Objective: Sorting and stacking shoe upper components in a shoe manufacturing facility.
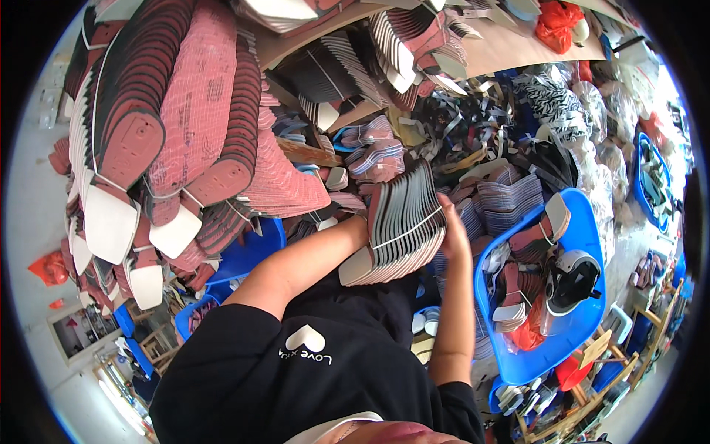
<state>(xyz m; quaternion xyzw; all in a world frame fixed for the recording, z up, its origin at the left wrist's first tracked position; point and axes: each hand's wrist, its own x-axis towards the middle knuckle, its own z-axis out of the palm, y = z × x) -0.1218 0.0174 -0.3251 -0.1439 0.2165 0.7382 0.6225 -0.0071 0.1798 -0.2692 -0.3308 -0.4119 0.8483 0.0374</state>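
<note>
A bundle of shoe insole boards (403, 229), grey-black and pinkish with pale ends, is held up over my lap, tilted and fanned. A thin white string runs around it. My right hand (454, 228) grips its right side, with the fingers partly behind the stack. At its left edge, my left hand (362, 228) passes behind the boards, and its fingers are hidden. Just beyond lies another tied bundle of insole boards (376, 148). More stacked boards (509, 196) sit to the right of my right hand.
Large tied stacks of reddish insole boards (200, 111) rise at the left. A blue plastic tub (543, 355) at the right holds a helmet (573, 281), bundles and an orange-red bag. Dark scraps and straps (466, 118) lie heaped behind. A shelf board (518, 55) crosses the top.
</note>
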